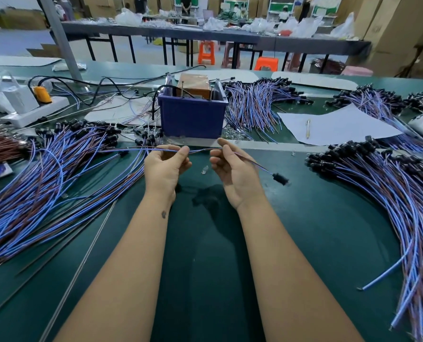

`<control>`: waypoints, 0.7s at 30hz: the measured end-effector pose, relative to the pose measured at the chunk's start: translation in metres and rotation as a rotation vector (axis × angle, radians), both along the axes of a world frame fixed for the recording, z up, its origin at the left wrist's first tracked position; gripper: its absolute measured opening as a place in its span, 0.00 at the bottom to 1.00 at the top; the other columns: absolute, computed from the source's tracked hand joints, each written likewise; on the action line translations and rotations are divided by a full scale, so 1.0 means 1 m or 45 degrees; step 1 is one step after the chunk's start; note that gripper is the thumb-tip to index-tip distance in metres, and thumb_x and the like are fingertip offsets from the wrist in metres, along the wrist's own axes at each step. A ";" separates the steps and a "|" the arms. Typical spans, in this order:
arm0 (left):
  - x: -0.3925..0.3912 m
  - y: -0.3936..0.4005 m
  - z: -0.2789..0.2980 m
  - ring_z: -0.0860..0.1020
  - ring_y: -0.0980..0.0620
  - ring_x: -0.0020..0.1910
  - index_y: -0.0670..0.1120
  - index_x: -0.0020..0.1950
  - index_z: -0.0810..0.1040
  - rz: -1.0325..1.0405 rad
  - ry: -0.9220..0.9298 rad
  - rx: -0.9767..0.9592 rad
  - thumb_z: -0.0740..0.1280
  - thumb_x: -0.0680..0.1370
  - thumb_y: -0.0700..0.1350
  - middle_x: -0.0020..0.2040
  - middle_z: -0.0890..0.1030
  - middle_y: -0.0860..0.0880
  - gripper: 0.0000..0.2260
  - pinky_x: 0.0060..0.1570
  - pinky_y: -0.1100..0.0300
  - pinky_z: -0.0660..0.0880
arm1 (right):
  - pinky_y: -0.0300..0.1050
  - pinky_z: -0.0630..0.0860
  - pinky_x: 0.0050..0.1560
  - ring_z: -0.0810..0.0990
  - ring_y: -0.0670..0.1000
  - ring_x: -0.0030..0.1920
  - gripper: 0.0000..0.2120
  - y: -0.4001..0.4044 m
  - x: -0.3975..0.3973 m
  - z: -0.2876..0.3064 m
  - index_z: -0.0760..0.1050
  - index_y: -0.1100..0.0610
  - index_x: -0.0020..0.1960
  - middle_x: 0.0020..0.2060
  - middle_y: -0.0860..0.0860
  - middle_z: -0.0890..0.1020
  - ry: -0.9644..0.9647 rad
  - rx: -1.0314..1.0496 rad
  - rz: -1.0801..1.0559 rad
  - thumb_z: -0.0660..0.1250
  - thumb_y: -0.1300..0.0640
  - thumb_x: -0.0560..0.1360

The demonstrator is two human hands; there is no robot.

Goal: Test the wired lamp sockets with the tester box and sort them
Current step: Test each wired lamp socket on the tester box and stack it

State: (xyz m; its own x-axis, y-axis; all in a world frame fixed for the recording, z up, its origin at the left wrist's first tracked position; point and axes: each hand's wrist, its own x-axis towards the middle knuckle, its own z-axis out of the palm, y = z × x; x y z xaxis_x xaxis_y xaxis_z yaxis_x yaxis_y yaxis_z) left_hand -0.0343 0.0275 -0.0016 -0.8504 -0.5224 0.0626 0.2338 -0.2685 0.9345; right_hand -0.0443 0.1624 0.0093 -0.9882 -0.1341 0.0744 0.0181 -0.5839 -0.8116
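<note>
Far off, a long dark table [205, 35] on black legs, orange stools [206, 52] beneath; cardboard boxes [400, 33] stacked right; grey floor [15, 41].

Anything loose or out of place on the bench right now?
Yes: a small clear bulb lies loose on the green mat between the hands, apart from any socket. On the right, one blue wire strays out of its pile toward the bare mat. Nothing looks spilled or damaged.

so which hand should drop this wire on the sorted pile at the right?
Probably the right hand: it pinches the wire nearest its socket, closer to the right pile. The left hand holds farther back.
</note>
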 end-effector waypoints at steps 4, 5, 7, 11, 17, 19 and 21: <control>0.002 0.005 -0.005 0.78 0.56 0.28 0.46 0.36 0.77 0.035 -0.010 -0.562 0.76 0.72 0.40 0.27 0.79 0.53 0.09 0.36 0.59 0.80 | 0.34 0.78 0.35 0.79 0.43 0.30 0.09 0.005 -0.003 -0.001 0.77 0.59 0.50 0.31 0.49 0.82 -0.126 -0.135 -0.099 0.57 0.64 0.82; 0.003 0.007 -0.005 0.78 0.55 0.28 0.46 0.36 0.77 0.031 0.002 -0.673 0.76 0.71 0.41 0.27 0.79 0.53 0.09 0.36 0.58 0.79 | 0.34 0.77 0.34 0.78 0.43 0.29 0.10 0.006 -0.003 -0.002 0.77 0.59 0.49 0.30 0.49 0.81 -0.139 -0.117 -0.146 0.57 0.62 0.83; 0.006 0.013 -0.004 0.79 0.55 0.29 0.48 0.35 0.76 0.045 0.025 -0.863 0.76 0.71 0.41 0.29 0.80 0.53 0.10 0.37 0.59 0.77 | 0.32 0.73 0.31 0.74 0.42 0.27 0.12 0.007 -0.004 -0.004 0.78 0.58 0.48 0.28 0.48 0.78 -0.154 -0.027 -0.259 0.57 0.60 0.83; 0.015 0.028 -0.002 0.77 0.58 0.35 0.51 0.37 0.77 0.115 0.127 -1.232 0.75 0.72 0.41 0.33 0.79 0.56 0.09 0.37 0.64 0.74 | 0.32 0.68 0.30 0.69 0.42 0.28 0.14 0.009 -0.004 -0.009 0.76 0.56 0.43 0.34 0.47 0.76 -0.142 0.136 -0.474 0.55 0.59 0.84; 0.035 0.061 0.000 0.77 0.51 0.38 0.44 0.45 0.83 -0.072 0.484 -1.425 0.71 0.75 0.40 0.41 0.78 0.50 0.02 0.39 0.52 0.77 | 0.32 0.65 0.24 0.70 0.41 0.21 0.15 0.044 -0.003 -0.004 0.71 0.56 0.41 0.28 0.51 0.76 -0.139 0.387 -0.536 0.52 0.57 0.85; 0.042 0.080 0.001 0.78 0.49 0.38 0.43 0.48 0.85 -0.175 0.577 -1.461 0.70 0.76 0.43 0.40 0.79 0.49 0.05 0.39 0.51 0.77 | 0.33 0.65 0.24 0.68 0.40 0.20 0.15 0.071 -0.006 0.004 0.72 0.55 0.41 0.26 0.50 0.74 -0.112 0.568 -0.626 0.53 0.56 0.84; 0.049 0.103 0.003 0.78 0.48 0.36 0.43 0.50 0.85 -0.245 0.652 -1.521 0.69 0.77 0.44 0.39 0.79 0.49 0.07 0.37 0.53 0.77 | 0.38 0.65 0.30 0.68 0.41 0.22 0.16 0.098 -0.010 0.015 0.73 0.53 0.41 0.26 0.49 0.72 -0.073 0.741 -0.686 0.53 0.56 0.84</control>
